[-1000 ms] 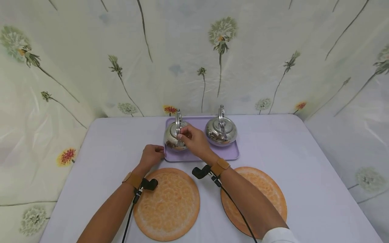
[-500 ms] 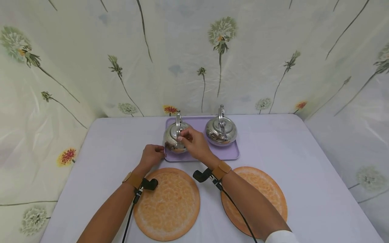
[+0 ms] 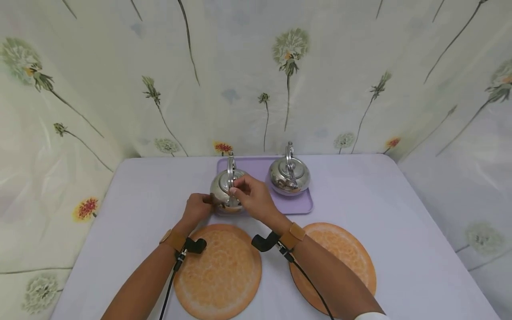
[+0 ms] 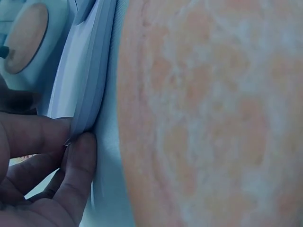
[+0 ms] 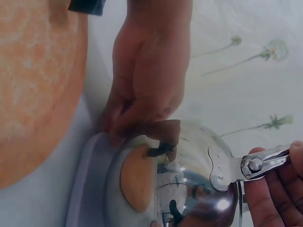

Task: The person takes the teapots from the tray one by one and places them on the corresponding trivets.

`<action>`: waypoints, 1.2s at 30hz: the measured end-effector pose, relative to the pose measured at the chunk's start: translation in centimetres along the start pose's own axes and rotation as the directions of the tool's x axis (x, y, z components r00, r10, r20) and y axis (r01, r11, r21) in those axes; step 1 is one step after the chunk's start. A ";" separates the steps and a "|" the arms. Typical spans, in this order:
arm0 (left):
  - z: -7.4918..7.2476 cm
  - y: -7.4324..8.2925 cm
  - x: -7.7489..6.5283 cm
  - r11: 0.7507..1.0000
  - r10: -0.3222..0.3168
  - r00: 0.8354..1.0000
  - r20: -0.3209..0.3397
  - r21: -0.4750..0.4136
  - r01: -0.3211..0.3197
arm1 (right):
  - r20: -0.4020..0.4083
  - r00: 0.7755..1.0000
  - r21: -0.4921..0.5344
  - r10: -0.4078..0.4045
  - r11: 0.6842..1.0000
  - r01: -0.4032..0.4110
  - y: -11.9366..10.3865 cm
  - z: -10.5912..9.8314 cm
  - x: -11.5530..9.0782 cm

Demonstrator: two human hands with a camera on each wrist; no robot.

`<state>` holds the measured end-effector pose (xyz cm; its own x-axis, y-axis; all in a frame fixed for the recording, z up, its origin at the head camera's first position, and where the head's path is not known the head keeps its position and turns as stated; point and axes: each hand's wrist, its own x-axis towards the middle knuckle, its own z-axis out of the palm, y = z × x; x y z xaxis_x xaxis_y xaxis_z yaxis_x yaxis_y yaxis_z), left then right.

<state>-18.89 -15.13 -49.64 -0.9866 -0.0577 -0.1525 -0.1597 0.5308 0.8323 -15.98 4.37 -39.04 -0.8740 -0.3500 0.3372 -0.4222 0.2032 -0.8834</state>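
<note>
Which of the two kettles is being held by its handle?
The left kettle: the right hand pinches its handle; no hand holds the other kettle.

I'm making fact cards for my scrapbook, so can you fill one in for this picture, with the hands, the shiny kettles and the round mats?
Right hand: the right hand holds the left kettle by its handle
Left hand: the left hand pinches the rim of the lilac tray at its near left corner
Kettles: two, silver; the right kettle is on the tray
Left kettle lifted: can't tell for sure
Mats: two, round, orange; left mat, right mat
Table cover: white cloth
Backdrop: flowery sheet
</note>
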 end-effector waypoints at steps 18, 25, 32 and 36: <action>0.0 -0.7 -0.1 0.994 0.112 0.993 -0.023 -0.008 -0.112 | 0.012 1.000 -0.020 -0.012 1.000 0.012 -1.6 0.6 -1.8; -0.1 -0.5 -0.1 0.997 0.079 0.997 -0.018 -0.016 -0.079 | 0.017 1.000 0.000 -0.019 1.000 0.019 -2.3 0.5 -2.5; -0.3 -0.2 -0.2 0.999 0.037 0.999 -0.008 -0.016 -0.037 | 0.027 0.999 0.042 -0.032 0.999 0.031 -1.5 0.8 -3.3; -0.4 -0.1 -0.2 0.999 0.039 0.999 -0.013 -0.016 -0.040 | 0.024 0.998 0.068 -0.050 0.996 0.048 -0.4 1.2 -3.8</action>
<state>-18.65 -15.47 -49.45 -0.9925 -0.0476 -0.1127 -0.1210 0.5192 0.8460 -12.16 4.55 -40.33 -0.8458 -0.3812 0.3731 -0.4465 0.1232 -0.8863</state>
